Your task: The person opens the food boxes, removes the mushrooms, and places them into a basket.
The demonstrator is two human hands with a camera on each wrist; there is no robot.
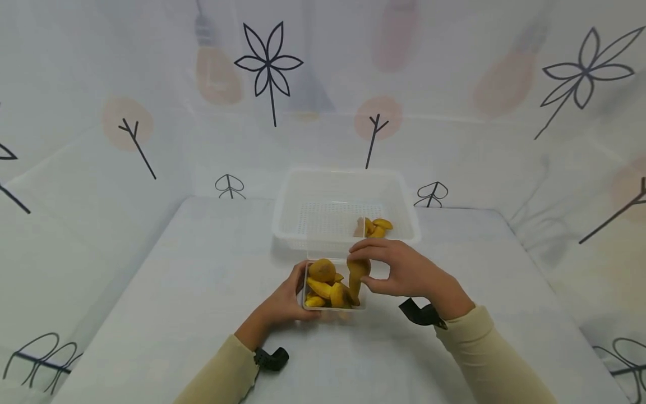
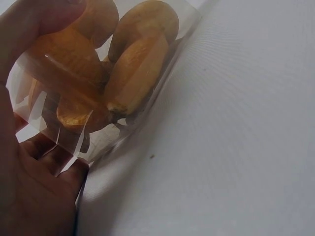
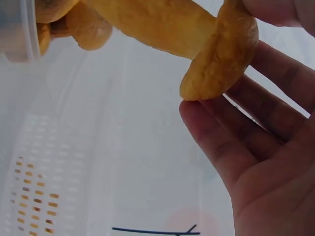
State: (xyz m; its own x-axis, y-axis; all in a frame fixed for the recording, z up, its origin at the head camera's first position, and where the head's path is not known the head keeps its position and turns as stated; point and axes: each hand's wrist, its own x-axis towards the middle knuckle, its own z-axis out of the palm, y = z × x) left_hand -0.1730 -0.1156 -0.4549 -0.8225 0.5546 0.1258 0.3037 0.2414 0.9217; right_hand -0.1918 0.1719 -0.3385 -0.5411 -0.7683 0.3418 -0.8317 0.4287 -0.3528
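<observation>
— Just below centre of the head frame: clear box (image 1: 333, 309), yellow mushrooms (image 1: 339, 294) inside. Hands?

— Left hand (image 1: 286, 300): wrapped round the box's left side. Right hand (image 1: 404, 269): pinching one lone mushroom (image 1: 359, 270) by the cap, stem down at the box's right end. Touching the pile or not, can't tell.

— Risks?

— Rounded cap, fingertip hold: might slip out and land on the table (image 1: 217, 269). With so crowded a box, could snag the stem on the rim, or nudge a neighbour over the edge. With too hard a left squeeze, might bow the thin-looking wall; with too slack, might tip the box.

— Lid?

— Clear lid (image 1: 330, 241), raised at the back, before the white basket (image 1: 343, 185) mid-frame. If bumped, could swing down onto the right hand.

— Counts, quick.

— Hands, two. Box, one. Lid, one. Basket, one. Black wrist bands (image 1: 271, 359), two. Mushrooms: one pinched; at least four boxed; at least two basket mushrooms (image 1: 379, 224), right side. No exact total, too much overlap.
</observation>
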